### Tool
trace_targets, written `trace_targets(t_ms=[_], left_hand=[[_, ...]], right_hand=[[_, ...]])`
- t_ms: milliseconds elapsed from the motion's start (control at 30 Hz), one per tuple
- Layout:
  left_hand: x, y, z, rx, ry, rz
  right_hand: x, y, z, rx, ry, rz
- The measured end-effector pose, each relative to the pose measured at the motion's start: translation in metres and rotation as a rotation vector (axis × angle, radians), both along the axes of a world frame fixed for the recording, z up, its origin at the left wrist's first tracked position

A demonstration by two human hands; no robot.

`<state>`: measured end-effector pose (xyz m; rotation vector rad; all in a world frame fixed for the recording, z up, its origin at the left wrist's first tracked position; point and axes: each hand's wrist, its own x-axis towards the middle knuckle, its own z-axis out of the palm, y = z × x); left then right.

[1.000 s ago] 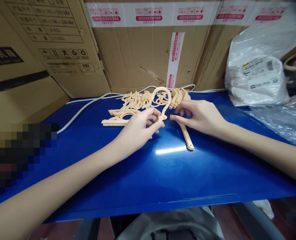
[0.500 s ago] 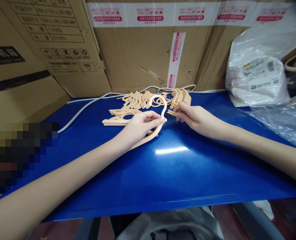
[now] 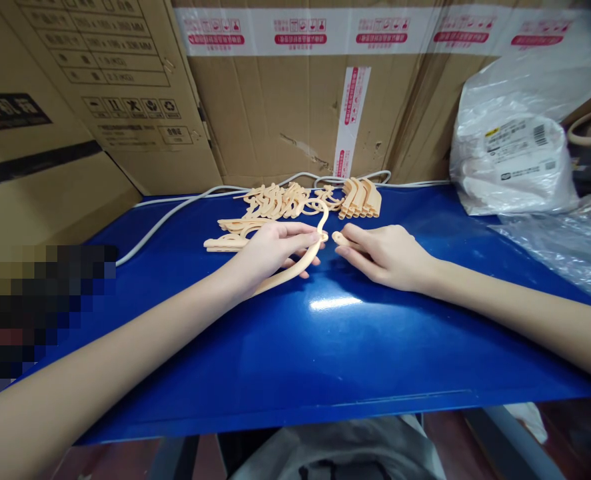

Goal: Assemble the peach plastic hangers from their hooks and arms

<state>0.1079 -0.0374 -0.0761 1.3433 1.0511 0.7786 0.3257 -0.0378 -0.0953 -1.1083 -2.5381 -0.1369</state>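
Note:
My left hand (image 3: 288, 243) is closed on a cream plastic hanger part (image 3: 295, 270), which has a curved arm running down to the left and a hook rising above the fingers. Between the fingers of my right hand (image 3: 382, 253) is a smaller cream hanger arm (image 3: 342, 240); its rounded end points at the left-hand part, with a narrow gap between them. Most of that arm is hidden in the hand. Beyond the hands lie a pile of cream hooks and curved pieces (image 3: 275, 200) and a row of stacked curved arms (image 3: 362, 199). Several flat-lying hanger pieces (image 3: 225, 245) are left of my left hand.
A blue table top (image 3: 325, 360) spreads under everything. Cardboard boxes (image 3: 275, 113) wall the back and left, with a white cable (image 3: 175, 200) along their foot. A labelled white plastic bag (image 3: 515, 153) and clear wrap (image 3: 560, 247) lie at right.
My right hand has moved slightly toward me from the stacked arms, turning its piece so the rounded end faces the other part. My left hand has lowered and tilted the hooked part slightly.

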Motion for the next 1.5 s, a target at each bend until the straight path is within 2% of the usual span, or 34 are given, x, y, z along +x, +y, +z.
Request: trace_targets(t_ms=[367, 633, 867, 1133, 1333, 1500], left_hand=[[-0.0016, 0.0013, -0.0017, 0.044, 0.027, -0.081], [-0.0052, 0.0047, -0.0011, -0.085, -0.032, -0.099], [-0.0045, 0.0046, -0.0014, -0.050, -0.014, -0.091], [-0.0061, 0.0064, -0.0028, -0.066, -0.072, -0.109], [-0.0059, 0.0059, 0.0001, -0.036, -0.053, -0.112], [-0.0049, 0.0044, 0.0023, 0.003, -0.024, -0.101]], right_hand=[[-0.0007, -0.0001, 0.0001, 0.191, -0.063, 0.126], [0.0001, 0.0016, -0.0020, 0.189, -0.054, 0.084], [0.0002, 0.0009, -0.0016, 0.220, -0.048, 0.087], [-0.0013, -0.0033, -0.0021, 0.388, -0.034, 0.063], [-0.0014, -0.0052, -0.0013, 0.316, -0.077, 0.060], [-0.0003, -0.0050, -0.0027, 0.341, -0.103, 0.067]])
